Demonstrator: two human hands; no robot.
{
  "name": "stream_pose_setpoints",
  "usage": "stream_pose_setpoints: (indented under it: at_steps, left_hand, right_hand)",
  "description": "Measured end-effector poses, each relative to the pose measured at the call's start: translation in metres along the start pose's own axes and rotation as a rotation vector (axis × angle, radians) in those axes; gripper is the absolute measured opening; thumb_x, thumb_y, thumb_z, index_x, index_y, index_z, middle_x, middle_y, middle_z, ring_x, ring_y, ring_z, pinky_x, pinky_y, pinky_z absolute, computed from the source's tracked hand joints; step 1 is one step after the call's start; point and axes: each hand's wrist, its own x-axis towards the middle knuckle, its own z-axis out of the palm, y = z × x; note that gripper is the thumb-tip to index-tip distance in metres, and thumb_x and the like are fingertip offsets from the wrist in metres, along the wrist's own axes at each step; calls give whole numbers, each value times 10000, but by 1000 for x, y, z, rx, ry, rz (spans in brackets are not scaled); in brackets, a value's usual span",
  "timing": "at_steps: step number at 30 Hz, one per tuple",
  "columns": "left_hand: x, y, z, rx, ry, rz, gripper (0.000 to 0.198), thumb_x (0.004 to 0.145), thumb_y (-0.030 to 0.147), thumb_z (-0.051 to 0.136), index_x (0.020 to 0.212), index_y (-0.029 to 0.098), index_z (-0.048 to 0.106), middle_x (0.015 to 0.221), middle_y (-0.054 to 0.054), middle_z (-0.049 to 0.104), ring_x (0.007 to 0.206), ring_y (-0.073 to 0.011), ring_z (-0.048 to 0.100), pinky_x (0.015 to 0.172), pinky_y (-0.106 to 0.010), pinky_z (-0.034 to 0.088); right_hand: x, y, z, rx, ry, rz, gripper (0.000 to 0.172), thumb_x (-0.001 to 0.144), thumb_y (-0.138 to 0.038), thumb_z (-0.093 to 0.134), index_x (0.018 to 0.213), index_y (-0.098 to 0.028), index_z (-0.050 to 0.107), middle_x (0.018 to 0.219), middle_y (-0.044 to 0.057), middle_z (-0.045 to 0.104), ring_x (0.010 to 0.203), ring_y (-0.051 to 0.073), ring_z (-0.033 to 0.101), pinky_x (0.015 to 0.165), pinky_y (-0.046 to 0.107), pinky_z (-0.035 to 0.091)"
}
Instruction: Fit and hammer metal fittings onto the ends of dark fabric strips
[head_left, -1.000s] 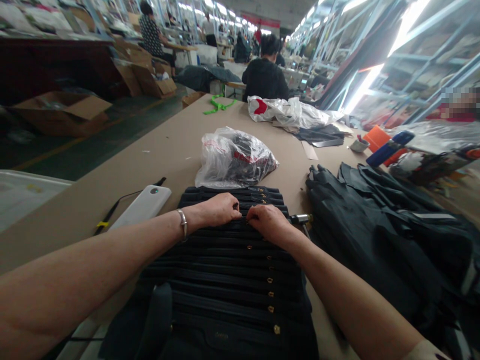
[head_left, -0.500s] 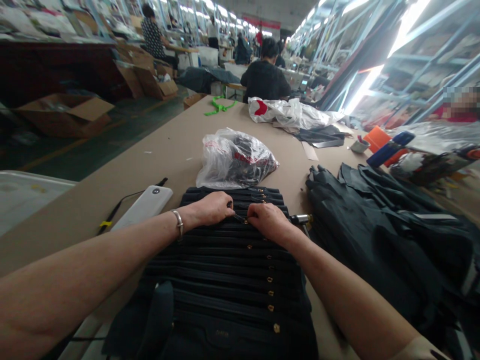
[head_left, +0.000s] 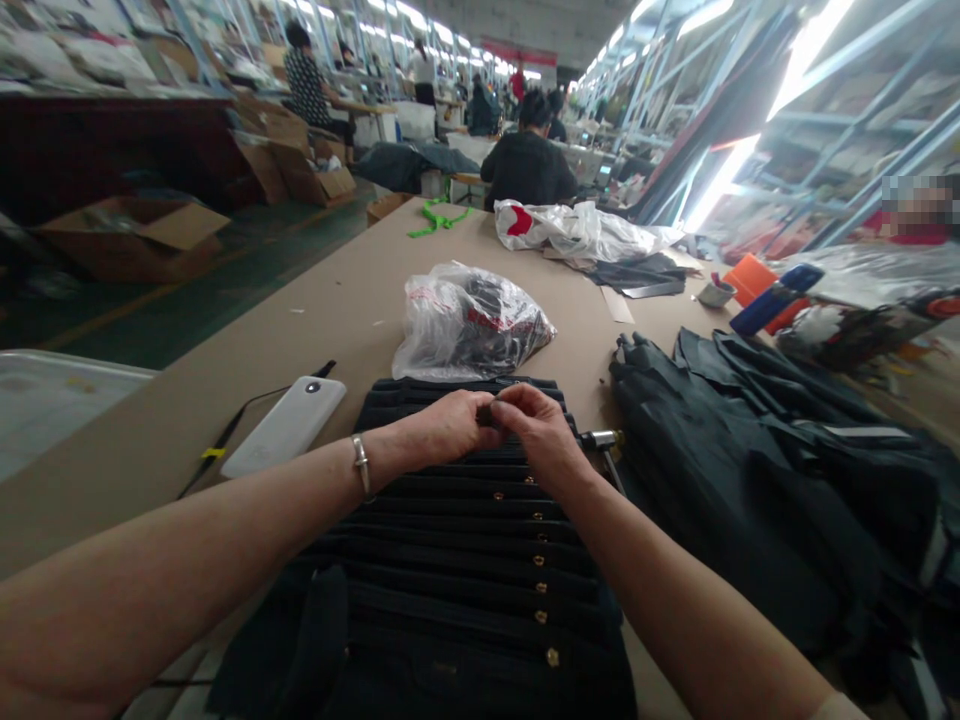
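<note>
Overlapping black fabric pieces [head_left: 450,545] lie in a long row before me, with small gold-coloured metal parts [head_left: 541,588] along their right side. Over the far part of the row, my left hand [head_left: 457,425] and my right hand [head_left: 529,420] meet, both with closed fingers. Between the fingertips is a small dark thing, too small to name. Just beyond the row sits a clear plastic bag [head_left: 472,320] with dark contents. A metal-tipped tool [head_left: 600,439] lies to the right of my right hand.
A white power bank or similar device [head_left: 289,425] and a black cord are at the left. Dark fabric [head_left: 720,470] is piled at the right. Farther back are a white plastic bag [head_left: 585,230], a green strap [head_left: 437,217] and a seated person [head_left: 529,165].
My left hand has moved right and now touches my right hand. Both hands are raised slightly from the metal part they were at, with the small dark thing between them.
</note>
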Motion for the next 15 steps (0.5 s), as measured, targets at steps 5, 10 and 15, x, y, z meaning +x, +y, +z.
stream_pose_setpoints:
  at_steps: [5,10,15]
  left_hand:
    - [-6,10,-4,-52,-6,-192,192,694,349,561,741,172,621,535,40,511,434,-72,407,390,-190,291]
    - [-4,24,1,-254,-102,-329,328,673,503,590,756,187,559,579,42,473,403,-64,384,318,-171,202]
    - [2,28,9,-323,-249,-330,396,680,575,554,712,182,517,574,47,440,401,-60,371,321,-178,207]
  right_hand:
    - [-4,-12,-29,-15,-51,60,157,756,-328,537,792,-225,424,720,-49,600,517,99,537,497,228,437]
    - [-14,-17,-47,-794,-127,-139,24,743,-190,563,757,-190,582,547,-53,542,517,101,509,558,222,389]
    - [-27,-16,-49,-1043,-100,-308,49,770,-174,582,743,-188,620,751,-2,622,688,111,553,654,209,387]
